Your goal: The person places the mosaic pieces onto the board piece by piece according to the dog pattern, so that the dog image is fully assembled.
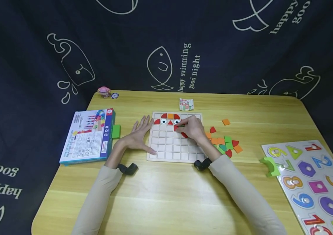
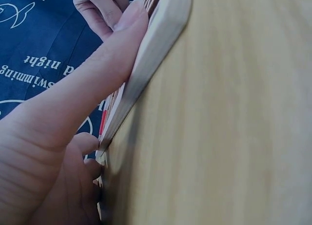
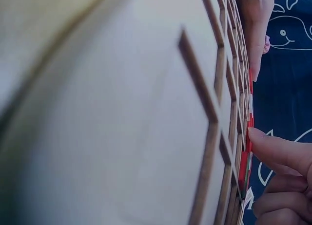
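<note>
A pale wooden grid board (image 1: 161, 148) lies on the table, with red curved pieces, an orange square (image 1: 170, 116), two eye tiles (image 1: 163, 121) and a red triangle (image 1: 170, 122) in its far rows. My right hand (image 1: 192, 127) is over the board, thumb and fingertips pinching a red piece (image 1: 176, 128) at a cell below the right eye tile. Another red piece (image 1: 184, 134) is partly hidden beneath this hand. Along the board's left edge my left hand (image 1: 137, 135) is spread, its thumb (image 2: 112, 59) resting on the near rim in the left wrist view.
Loose orange, green and red pieces (image 1: 220, 141) lie right of the board. A small picture card (image 1: 186, 104) sits beyond it. To the left are a boxed toy (image 1: 87, 137) and a green block (image 1: 116, 131); at right, a number puzzle board (image 1: 298, 156) and a green arch block (image 1: 270, 166).
</note>
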A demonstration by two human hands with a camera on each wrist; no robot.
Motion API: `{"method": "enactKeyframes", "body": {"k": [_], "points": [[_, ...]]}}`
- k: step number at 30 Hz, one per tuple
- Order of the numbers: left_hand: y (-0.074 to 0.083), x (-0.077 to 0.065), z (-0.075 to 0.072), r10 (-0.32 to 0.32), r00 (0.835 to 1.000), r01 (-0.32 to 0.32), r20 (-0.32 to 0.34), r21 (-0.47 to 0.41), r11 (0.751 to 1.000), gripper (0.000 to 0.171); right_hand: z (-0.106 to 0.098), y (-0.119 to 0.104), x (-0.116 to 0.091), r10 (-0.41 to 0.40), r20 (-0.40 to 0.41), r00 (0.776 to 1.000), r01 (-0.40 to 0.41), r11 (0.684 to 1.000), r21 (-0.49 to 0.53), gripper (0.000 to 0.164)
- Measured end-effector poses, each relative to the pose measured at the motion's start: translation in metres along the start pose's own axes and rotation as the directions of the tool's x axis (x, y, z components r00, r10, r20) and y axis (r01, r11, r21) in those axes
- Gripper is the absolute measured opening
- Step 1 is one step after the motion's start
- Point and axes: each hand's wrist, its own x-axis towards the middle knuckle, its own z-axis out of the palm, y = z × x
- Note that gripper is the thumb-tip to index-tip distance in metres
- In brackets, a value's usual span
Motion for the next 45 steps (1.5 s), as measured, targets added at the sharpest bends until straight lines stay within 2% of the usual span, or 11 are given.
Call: {"method": "enactKeyframes", "body": {"k": [5, 11, 15, 17, 21, 25, 32, 40, 45], "points": [[0.000, 0.000, 0.000, 0.000, 1.000, 0.000, 0.000, 0.000, 1.000, 0.144, -0.004, 0.005, -0.002, -0.017, 0.061, 0.998, 0.016, 1.000, 0.011, 0.023], [0.000, 0.001, 0.001, -0.015, 1.000, 0.015, 0.003, -0.006, 1.000, 0.144, -0.013, 0.012, -0.007, -0.107, 0.147, 0.983, 0.114, 0.993, -0.038, 0.033], [0.001, 0.002, 0.002, -0.005, 1.000, 0.005, 0.000, -0.012, 1.000, 0.144, -0.032, 0.023, -0.016, -0.143, 0.131, 0.981, 0.148, 0.989, -0.027, 0.037], [0.001, 0.003, 0.002, 0.001, 1.000, -0.001, 0.001, -0.008, 1.000, 0.143, -0.048, 0.033, -0.022, -0.121, 0.088, 0.989, 0.123, 0.992, -0.013, 0.036], [0.001, 0.002, 0.002, -0.004, 1.000, 0.004, 0.005, -0.011, 1.000, 0.143, -0.081, 0.059, -0.033, -0.024, 0.004, 1.000, 0.024, 1.000, -0.005, 0.032], [0.000, -0.002, 0.000, -0.020, 1.000, 0.020, 0.005, -0.016, 1.000, 0.143, -0.100, 0.081, -0.033, 0.048, 0.016, 0.999, -0.048, 0.999, -0.006, 0.034], [-0.002, -0.003, 0.000, -0.016, 1.000, 0.016, -0.002, -0.004, 1.000, 0.142, -0.101, 0.087, -0.018, 0.108, 0.063, 0.992, -0.105, 0.993, -0.046, 0.034], [0.000, -0.001, 0.002, -0.019, 1.000, 0.019, 0.016, -0.010, 1.000, 0.143, -0.103, 0.086, -0.025, 0.203, -0.026, 0.979, -0.204, 0.978, -0.041, 0.037], [0.002, -0.001, 0.001, -0.013, 1.000, 0.013, 0.009, -0.006, 1.000, 0.143, -0.097, 0.084, -0.024, 0.239, -0.020, 0.971, -0.239, 0.970, -0.037, 0.038]]}}
